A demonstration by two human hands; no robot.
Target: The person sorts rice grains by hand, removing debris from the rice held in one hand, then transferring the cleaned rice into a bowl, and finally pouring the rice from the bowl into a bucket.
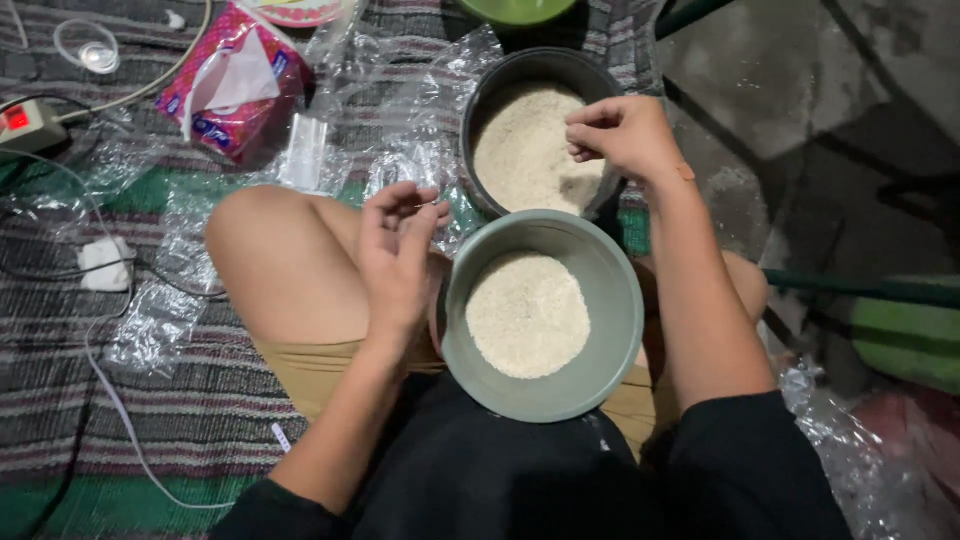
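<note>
Tight in the middle, looser at the left

I see the grey-green bowl (615,300) and dark pot (480,110) touching – no gap between them; the bare knee (270,250), tissue pack (235,80) and cables (110,390) clutter the left mat (200,410).

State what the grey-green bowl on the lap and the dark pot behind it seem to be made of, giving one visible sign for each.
Grey-green bowl: probably plastic, matte; even colour, soft rounded rim, no glint.
Dark pot: probably coated metal, dull dark finish; thin straight wall with a faint sheen at the rim. The look leaves it open.
</note>
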